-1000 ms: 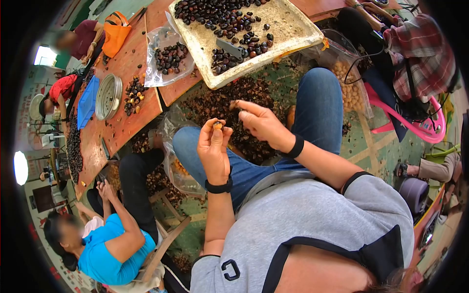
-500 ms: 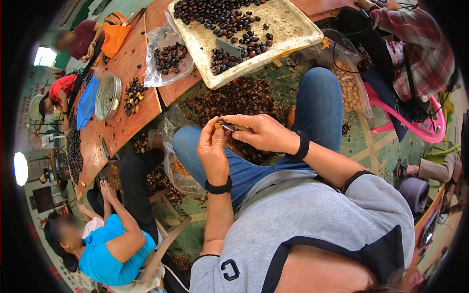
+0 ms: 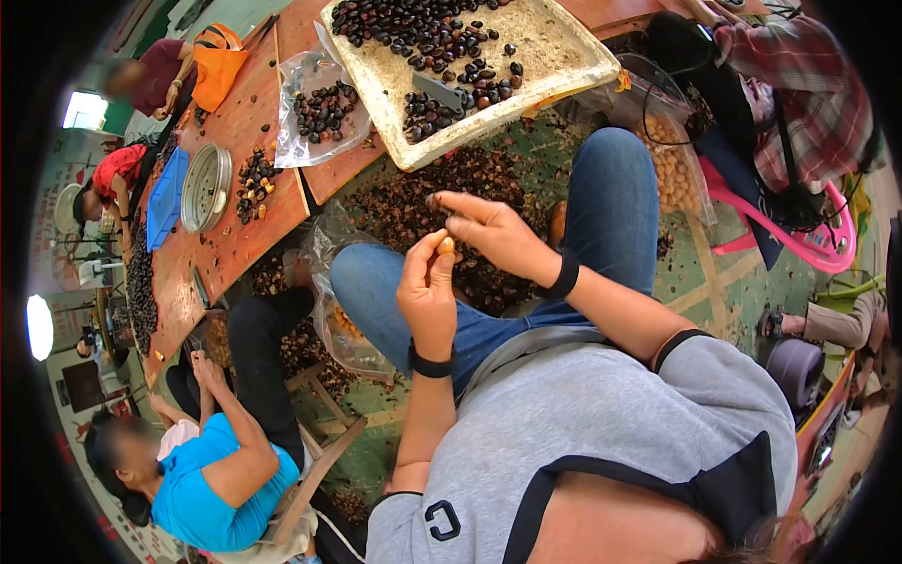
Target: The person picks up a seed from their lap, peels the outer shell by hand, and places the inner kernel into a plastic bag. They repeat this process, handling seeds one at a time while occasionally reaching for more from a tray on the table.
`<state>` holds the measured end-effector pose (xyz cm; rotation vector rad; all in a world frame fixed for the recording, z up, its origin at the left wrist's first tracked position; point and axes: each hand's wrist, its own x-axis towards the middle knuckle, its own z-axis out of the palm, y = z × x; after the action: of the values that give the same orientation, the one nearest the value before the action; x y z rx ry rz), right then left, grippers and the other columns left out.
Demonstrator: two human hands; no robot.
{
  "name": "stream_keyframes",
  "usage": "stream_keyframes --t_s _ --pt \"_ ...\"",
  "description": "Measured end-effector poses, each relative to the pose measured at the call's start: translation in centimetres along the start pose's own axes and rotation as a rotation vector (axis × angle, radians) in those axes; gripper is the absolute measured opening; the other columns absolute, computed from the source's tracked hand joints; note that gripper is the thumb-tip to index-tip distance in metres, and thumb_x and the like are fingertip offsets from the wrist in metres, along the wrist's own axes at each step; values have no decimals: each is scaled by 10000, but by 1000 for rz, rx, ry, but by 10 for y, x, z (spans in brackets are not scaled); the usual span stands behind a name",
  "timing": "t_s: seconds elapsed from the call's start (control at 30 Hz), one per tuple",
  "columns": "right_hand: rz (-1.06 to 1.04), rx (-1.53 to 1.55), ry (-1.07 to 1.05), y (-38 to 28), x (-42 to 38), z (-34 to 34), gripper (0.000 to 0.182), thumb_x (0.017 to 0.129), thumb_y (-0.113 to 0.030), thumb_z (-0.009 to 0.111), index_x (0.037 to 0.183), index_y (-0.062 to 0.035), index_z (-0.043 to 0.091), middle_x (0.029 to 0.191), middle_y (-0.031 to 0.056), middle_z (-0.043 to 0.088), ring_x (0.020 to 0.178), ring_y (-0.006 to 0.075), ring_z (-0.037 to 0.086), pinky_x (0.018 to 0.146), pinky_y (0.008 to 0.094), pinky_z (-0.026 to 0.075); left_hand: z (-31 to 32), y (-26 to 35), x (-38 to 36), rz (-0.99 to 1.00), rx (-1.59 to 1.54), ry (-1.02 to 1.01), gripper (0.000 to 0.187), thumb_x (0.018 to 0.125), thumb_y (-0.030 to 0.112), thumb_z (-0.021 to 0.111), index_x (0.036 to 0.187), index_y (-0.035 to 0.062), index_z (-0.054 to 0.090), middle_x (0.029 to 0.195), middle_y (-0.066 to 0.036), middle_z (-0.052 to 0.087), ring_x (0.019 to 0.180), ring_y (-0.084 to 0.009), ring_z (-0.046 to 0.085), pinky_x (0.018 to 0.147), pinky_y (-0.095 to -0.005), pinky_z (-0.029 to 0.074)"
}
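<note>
Over my lap, my left hand [image 3: 428, 299] pinches a peeled yellow nut kernel [image 3: 445, 246] between thumb and fingertips. Just above and to the right is my right hand [image 3: 503, 240], its index finger stretched out and its thumb close to the kernel. Dark bits show at the tip of that index finger. The other fingers curl underneath, and what they hold is hidden. Below both hands, a heap of dark shell pieces [image 3: 395, 202] covers the floor between my knees.
Ahead, a pale tray [image 3: 554, 70] holds dark nuts [image 3: 413, 38] and a grey-handled tool [image 3: 439, 91]. A clear bag [image 3: 324, 108] of nuts lies on the wooden table [image 3: 230, 249] near a round metal sieve [image 3: 207, 188]. A person in blue [image 3: 221, 479] sits at left; another in plaid [image 3: 799, 85] sits at right.
My hands have drawn apart, the left shifting right and down. The kernel now shows whole and pale in my left fingers. The metal blade seen by my right fingers is no longer visible.
</note>
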<state>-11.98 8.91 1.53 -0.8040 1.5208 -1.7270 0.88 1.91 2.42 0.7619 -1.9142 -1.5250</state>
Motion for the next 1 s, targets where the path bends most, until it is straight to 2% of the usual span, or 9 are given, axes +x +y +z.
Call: stream_keyframes --t_s 0.03,0.1,0.2,0.3,0.4,0.5,0.83,0.93,1.0 --pt "-14 40 20 -4 4 -1 427 940 -162 555 1311 43 497 1272 153 588 1112 172 584 905 280 473 0 -1 2 0 1 0 253 940 56 579 1178 -28 588 1044 -62 638 904 -121 615 810 -245 506" --pt "131 90 7 -13 -1 -8 456 940 -174 560 1325 57 476 1316 155 552 1152 171 549 938 283 450 1 -7 6 -134 -420 81 266 948 54 560 1205 -11 553 1080 -78 622 930 -136 615 849 -264 517" --pt "183 4 -274 -19 -6 -15 521 928 -221 591 1354 43 447 1292 159 572 1126 197 574 904 301 469 -17 -9 14 -155 -476 53 264 955 68 549 1209 -5 529 1093 -79 604 939 -143 615 865 -278 527" --pt "-113 -296 -244 -24 -13 -8 462 897 -224 616 1307 -34 521 1008 182 682 855 278 676 726 353 514 -23 -10 14 -163 -537 30 267 964 105 545 1202 -16 535 1070 -66 605 935 -135 615 853 -272 534" --pt "-137 -419 -259 -28 -15 -7 416 876 -229 624 1257 -73 564 919 187 673 789 343 661 667 392 514 -24 -10 13 -162 -575 -22 283 975 123 526 1222 -16 536 1063 -63 608 934 -129 615 848 -268 536" --pt "-215 -533 -243 -27 -15 -7 409 866 -241 627 1238 -78 576 917 178 667 794 350 650 654 412 512 -23 -7 13 -161 -567 -18 298 987 135 504 1244 -14 532 1059 -61 611 933 -126 615 840 -265 536" --pt "-311 -497 -147 -15 -18 -2 384 874 -224 618 1237 -104 587 951 155 669 827 339 653 669 402 520 -21 -2 11 -161 -470 -40 307 990 144 502 1254 -9 537 1047 -61 619 933 -126 614 835 -270 536" --pt "-321 -304 -140 8 -14 2 393 912 -210 594 1279 -75 561 935 120 694 793 294 676 650 366 516 -17 1 10 -153 -460 -7 316 983 135 515 1265 -6 521 1056 -63 615 928 -127 614 835 -273 539" --pt "-183 65 -124 11 -12 8 432 943 -201 571 1330 -20 503 909 54 697 750 213 659 644 323 505 -17 0 11 -151 -508 22 315 978 131 522 1262 -5 515 1059 -66 613 925 -128 615 835 -276 541"
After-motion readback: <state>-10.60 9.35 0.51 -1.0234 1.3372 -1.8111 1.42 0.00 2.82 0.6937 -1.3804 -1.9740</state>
